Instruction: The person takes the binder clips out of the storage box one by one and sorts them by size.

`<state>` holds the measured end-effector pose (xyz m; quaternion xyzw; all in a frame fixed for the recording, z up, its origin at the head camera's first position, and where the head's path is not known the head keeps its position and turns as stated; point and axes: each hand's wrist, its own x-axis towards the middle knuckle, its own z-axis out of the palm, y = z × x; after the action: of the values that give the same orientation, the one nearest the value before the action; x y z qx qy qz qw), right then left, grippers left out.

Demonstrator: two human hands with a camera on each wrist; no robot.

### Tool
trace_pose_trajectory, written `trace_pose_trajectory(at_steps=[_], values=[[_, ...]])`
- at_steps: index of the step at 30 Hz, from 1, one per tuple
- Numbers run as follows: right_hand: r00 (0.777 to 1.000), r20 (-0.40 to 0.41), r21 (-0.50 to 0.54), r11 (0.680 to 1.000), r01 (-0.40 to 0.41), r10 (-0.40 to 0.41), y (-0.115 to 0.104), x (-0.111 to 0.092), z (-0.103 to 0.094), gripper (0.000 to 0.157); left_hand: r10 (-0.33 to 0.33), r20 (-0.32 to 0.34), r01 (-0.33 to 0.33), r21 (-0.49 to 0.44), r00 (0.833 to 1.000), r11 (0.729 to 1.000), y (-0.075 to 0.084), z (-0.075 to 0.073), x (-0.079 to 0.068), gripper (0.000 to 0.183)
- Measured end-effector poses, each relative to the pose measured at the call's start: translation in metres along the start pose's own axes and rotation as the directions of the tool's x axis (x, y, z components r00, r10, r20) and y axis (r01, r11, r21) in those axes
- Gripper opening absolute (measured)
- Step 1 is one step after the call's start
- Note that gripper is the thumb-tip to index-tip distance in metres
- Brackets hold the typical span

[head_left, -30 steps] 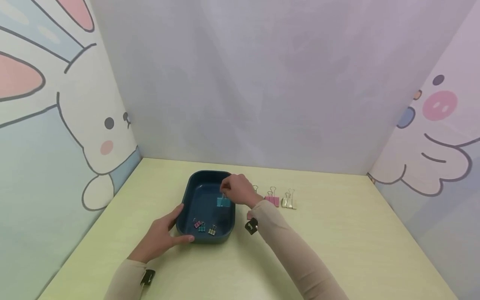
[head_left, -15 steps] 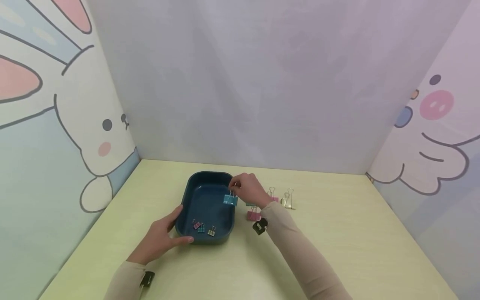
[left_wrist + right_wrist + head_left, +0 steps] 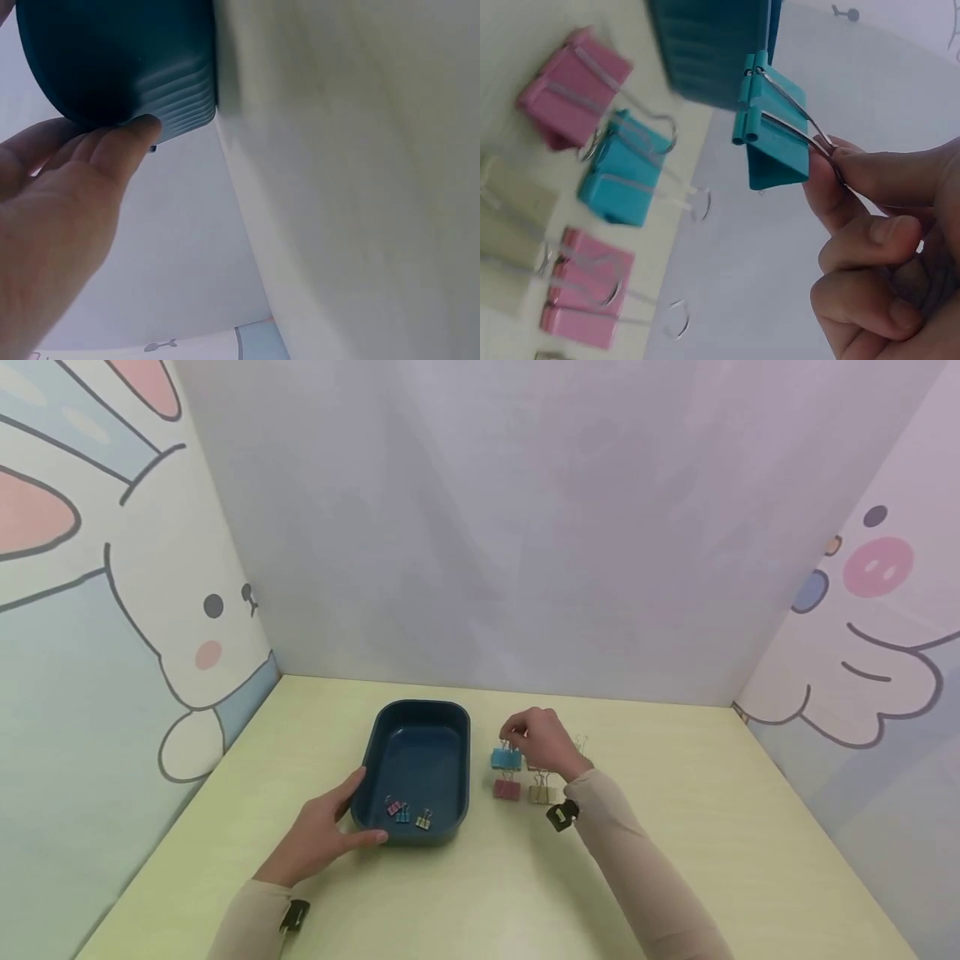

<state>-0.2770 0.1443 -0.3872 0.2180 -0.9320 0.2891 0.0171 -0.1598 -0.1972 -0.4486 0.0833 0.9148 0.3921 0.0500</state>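
Observation:
In the head view my left hand [image 3: 317, 832] grips the near left corner of a dark blue tray [image 3: 468, 777], thumb along the front and fingers at the left side. The left wrist view has its fingertips against the tray's outer wall [image 3: 180, 90]. My right hand [image 3: 547, 742] pinches the wire handles of a large teal binder clip [image 3: 780, 161], held over the clips on the table. Below lie a pink binder clip [image 3: 507, 791] and a yellowish one [image 3: 540, 795]. Another teal clip [image 3: 622, 202] rests beside a second pink clip [image 3: 592, 285] in the right wrist view.
Small binder clips, one pink [image 3: 393, 808], one teal [image 3: 402, 815] and one yellow [image 3: 423, 821], lie at the tray's near end. The pale yellow table [image 3: 675, 810] meets a plain back wall [image 3: 480, 568] and cartoon-printed side walls.
My right hand has carried the teal binder clip rightward, from over the tray's right side to above the clips on the table. The left hand keeps its place at the tray.

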Motion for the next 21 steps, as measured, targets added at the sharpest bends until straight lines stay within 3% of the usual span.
trace_pose_trajectory(at_steps=[10, 16, 21], values=[[0.998, -0.046, 0.046, 0.998, -0.03, 0.033, 0.042, -0.027, -0.009, 0.014, 0.004, -0.004, -0.004, -0.001, 1.0, 1.0, -0.001, 0.002, -0.002, 0.11], [0.996, -0.082, 0.012, 0.999, -0.036, 0.037, 0.06, -0.043, -0.02, 0.014, 0.035, -0.012, -0.035, 0.001, 0.999, 0.999, 0.0, 0.001, -0.002, 0.109], [0.996, -0.063, -0.004, 0.998, -0.057, 0.056, 0.073, -0.052, -0.023, 0.015, 0.023, -0.022, -0.022, 0.007, 0.999, 1.0, -0.002, 0.001, -0.002, 0.11]])
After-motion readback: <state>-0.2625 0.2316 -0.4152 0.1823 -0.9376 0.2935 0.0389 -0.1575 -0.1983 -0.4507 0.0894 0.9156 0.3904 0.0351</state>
